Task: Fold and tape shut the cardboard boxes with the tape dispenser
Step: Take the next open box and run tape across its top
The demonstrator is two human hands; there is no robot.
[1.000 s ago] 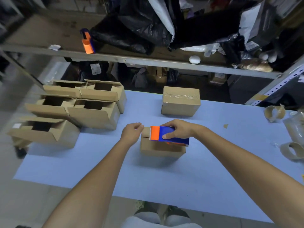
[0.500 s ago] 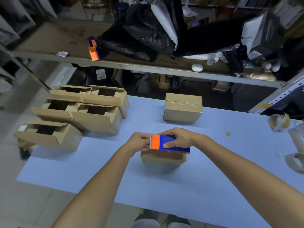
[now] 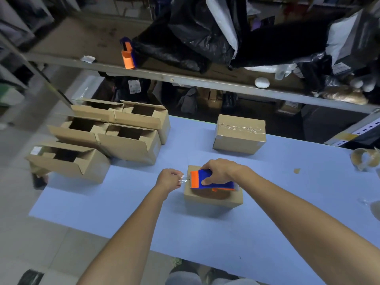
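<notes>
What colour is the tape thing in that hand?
The tape dispenser is blue with an orange front end, seen in the head view.

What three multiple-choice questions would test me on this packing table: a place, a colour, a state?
1. Where is the taped box? A on the shelf; B far side of the table; C on the floor.
2. The tape dispenser in the right hand is: A blue and orange; B green; C white.
3. The left hand is: A flat on the table; B lifting a box; C pinching the tape end.
Answers: 1 B, beyond the box being taped. 2 A, blue body, orange front. 3 C, clear tape runs from hand to dispenser.
</notes>
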